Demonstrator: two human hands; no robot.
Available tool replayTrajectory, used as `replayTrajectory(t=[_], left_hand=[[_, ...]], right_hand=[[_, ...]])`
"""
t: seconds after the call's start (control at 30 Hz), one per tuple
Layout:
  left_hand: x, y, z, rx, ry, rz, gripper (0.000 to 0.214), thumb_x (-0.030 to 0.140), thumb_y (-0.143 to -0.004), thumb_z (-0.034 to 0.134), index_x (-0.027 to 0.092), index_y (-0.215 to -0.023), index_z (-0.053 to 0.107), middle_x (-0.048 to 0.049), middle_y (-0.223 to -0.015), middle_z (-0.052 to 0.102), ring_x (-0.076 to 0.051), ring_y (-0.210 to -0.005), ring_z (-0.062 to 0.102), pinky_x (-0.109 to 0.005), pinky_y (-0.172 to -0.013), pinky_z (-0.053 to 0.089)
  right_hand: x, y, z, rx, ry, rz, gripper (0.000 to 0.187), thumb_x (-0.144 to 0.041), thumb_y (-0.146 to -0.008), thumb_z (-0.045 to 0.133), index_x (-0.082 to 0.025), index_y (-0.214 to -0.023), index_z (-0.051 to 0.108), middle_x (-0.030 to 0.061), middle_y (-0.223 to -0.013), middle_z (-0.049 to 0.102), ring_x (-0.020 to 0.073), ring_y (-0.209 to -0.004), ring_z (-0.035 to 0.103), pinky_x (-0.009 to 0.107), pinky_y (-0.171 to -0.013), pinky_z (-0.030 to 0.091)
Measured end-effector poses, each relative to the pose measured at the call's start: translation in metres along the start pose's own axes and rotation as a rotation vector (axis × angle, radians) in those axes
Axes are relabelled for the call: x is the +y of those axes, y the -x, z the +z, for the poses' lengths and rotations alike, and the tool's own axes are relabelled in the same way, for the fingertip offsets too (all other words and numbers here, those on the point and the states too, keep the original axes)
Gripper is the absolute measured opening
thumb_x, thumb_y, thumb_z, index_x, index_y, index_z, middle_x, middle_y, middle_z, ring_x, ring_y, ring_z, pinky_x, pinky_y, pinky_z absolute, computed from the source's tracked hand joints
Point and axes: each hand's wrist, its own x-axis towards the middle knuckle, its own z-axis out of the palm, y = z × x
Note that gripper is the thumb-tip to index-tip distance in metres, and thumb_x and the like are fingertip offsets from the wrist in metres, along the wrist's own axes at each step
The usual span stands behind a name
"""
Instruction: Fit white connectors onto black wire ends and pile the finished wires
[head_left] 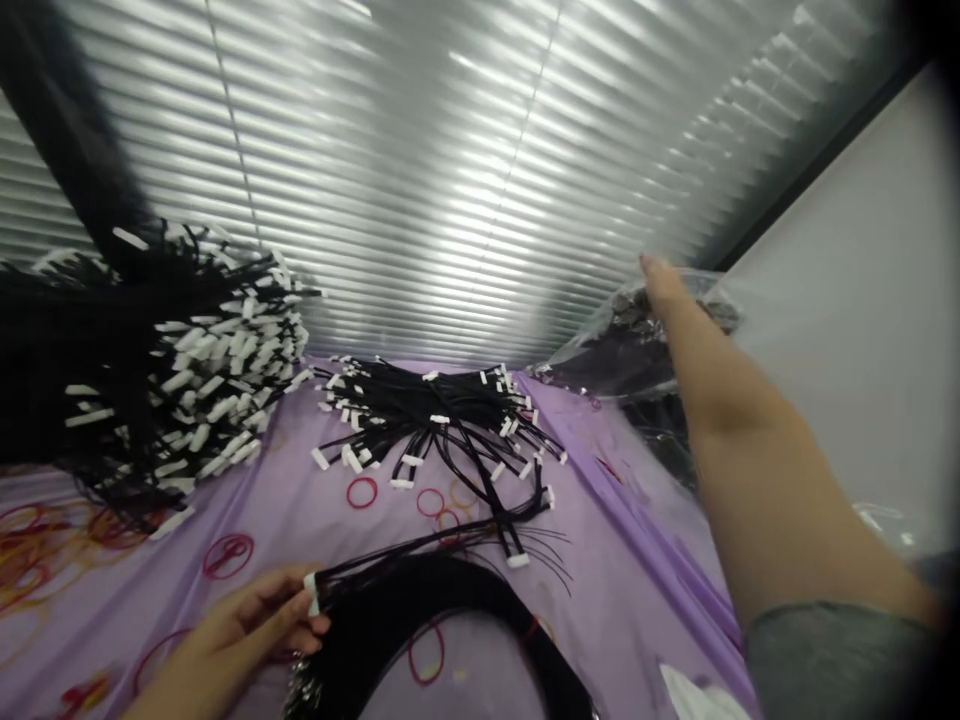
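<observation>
Bounded far by slatted blinds [420, 200], open right of centre across purple cloth [600, 570].
Pinching white connector [313, 593] on thin black wires [405, 548] with left hand [259, 622]; cannot tell right hand's [663, 285] grip.

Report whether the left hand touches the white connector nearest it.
Touching. The head view shows the left hand pinching the white connector between thumb and fingers.

The left hand [266, 610] sits low in view, its forearm [184, 680] entering from the bottom edge, the thumb [281, 628] and fingers [274, 583] brought together in a pinch, palm side turned inward. The right arm [750, 470] stretches far forward, bare beyond a grey-green sleeve [832, 655]; the right hand [661, 285] at its end is blurred, its grip unclear.
</observation>
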Motion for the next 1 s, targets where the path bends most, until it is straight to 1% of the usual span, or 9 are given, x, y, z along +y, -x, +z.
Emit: replayTrajectory(t=[0.07, 0.2, 0.33, 0.53, 0.73, 0.8, 0.87, 0.93, 1.0], left_hand=[[0.0, 0.002, 0.002, 0.021, 0.002, -0.007, 0.046, 0.047, -0.054, 0.084, 0.02, -0.089, 0.069, -0.0037, -0.07, 0.071, -0.016, -0.062, 0.065, -0.02, -0.06, 0.054], [0.01, 0.01, 0.013, 0.1, 0.019, 0.014, 0.051, 0.051, -0.051, 0.084, 0.018, -0.087, 0.067, -0.0014, -0.066, 0.07, -0.013, -0.057, 0.063, -0.016, -0.057, 0.053], [0.014, 0.012, 0.019, 0.121, -0.015, 0.022, 0.057, 0.055, -0.049, 0.083, 0.018, -0.088, 0.065, -0.0008, -0.064, 0.07, -0.012, -0.056, 0.063, -0.017, -0.056, 0.052], [0.007, 0.003, 0.006, 0.052, -0.07, 0.02, 0.056, 0.056, -0.055, 0.08, 0.019, -0.093, 0.063, -0.0008, -0.068, 0.071, -0.013, -0.059, 0.064, -0.019, -0.059, 0.053], [0.008, 0.003, 0.004, -0.009, -0.09, 0.021, 0.055, 0.056, -0.06, 0.077, 0.018, -0.096, 0.063, -0.0016, -0.07, 0.071, -0.014, -0.061, 0.065, -0.021, -0.063, 0.053], [0.009, 0.005, 0.007, 0.012, -0.086, 0.045, 0.053, 0.056, -0.061, 0.077, 0.018, -0.095, 0.063, -0.001, -0.069, 0.07, -0.013, -0.06, 0.064, -0.02, -0.062, 0.052], [0.01, 0.005, 0.009, 0.019, -0.078, 0.062, 0.052, 0.055, -0.062, 0.077, 0.018, -0.095, 0.063, -0.0006, -0.068, 0.069, -0.013, -0.059, 0.064, -0.021, -0.062, 0.051], [0.008, 0.003, 0.009, -0.007, -0.081, 0.05, 0.054, 0.056, -0.061, 0.077, 0.017, -0.096, 0.062, -0.0015, -0.069, 0.069, -0.014, -0.06, 0.064, -0.023, -0.063, 0.052], [0.007, 0.001, 0.008, -0.035, -0.094, 0.033, 0.057, 0.056, -0.06, 0.077, 0.017, -0.098, 0.06, -0.0027, -0.07, 0.07, -0.016, -0.061, 0.064, -0.025, -0.064, 0.052]], right_hand=[[0.008, 0.007, 0.02, -0.045, 0.127, 0.082, 0.051, -0.035, -0.1, 0.019, -0.004, -0.122, 0.052, 0.0128, -0.129, 0.045, 0.0179, -0.113, 0.051, 0.041, -0.1, 0.035], [0.016, 0.038, 0.038, -0.039, 0.333, 0.174, 0.047, -0.05, -0.081, 0.06, -0.014, -0.11, 0.062, 0.0143, -0.126, 0.051, 0.0328, -0.123, 0.036, 0.06, -0.101, 0.02], [0.015, 0.062, 0.038, 0.069, 0.43, 0.263, 0.044, -0.049, -0.087, 0.047, -0.01, -0.086, 0.067, 0.0194, -0.11, 0.055, 0.0355, -0.112, 0.037, 0.061, -0.094, 0.019], [0.02, 0.074, 0.033, 0.108, 0.445, 0.276, 0.036, -0.045, -0.083, 0.049, -0.013, -0.078, 0.065, 0.0156, -0.1, 0.057, 0.0323, -0.105, 0.04, 0.053, -0.089, 0.026], [0.008, 0.09, 0.028, 0.088, 0.372, 0.303, 0.036, -0.044, -0.084, 0.045, -0.013, -0.081, 0.065, 0.0158, -0.105, 0.057, 0.0325, -0.11, 0.039, 0.052, -0.094, 0.022], [-0.003, 0.121, 0.026, 0.066, 0.33, 0.323, 0.035, -0.041, -0.086, 0.043, -0.013, -0.085, 0.065, 0.0156, -0.111, 0.056, 0.0322, -0.115, 0.037, 0.053, -0.097, 0.02], [-0.015, 0.168, 0.022, 0.012, 0.274, 0.344, 0.033, -0.039, -0.087, 0.044, -0.014, -0.088, 0.065, 0.0148, -0.118, 0.054, 0.0316, -0.12, 0.035, 0.054, -0.101, 0.019], [-0.026, 0.225, 0.013, -0.094, 0.189, 0.36, 0.028, -0.04, -0.084, 0.053, -0.015, -0.09, 0.064, 0.0121, -0.121, 0.054, 0.0298, -0.122, 0.037, 0.055, -0.102, 0.022], [-0.03, 0.278, -0.003, -0.252, 0.053, 0.35, 0.023, -0.045, -0.083, 0.058, -0.023, -0.089, 0.065, 0.0078, -0.115, 0.06, 0.0234, -0.115, 0.047, 0.048, -0.102, 0.032]])
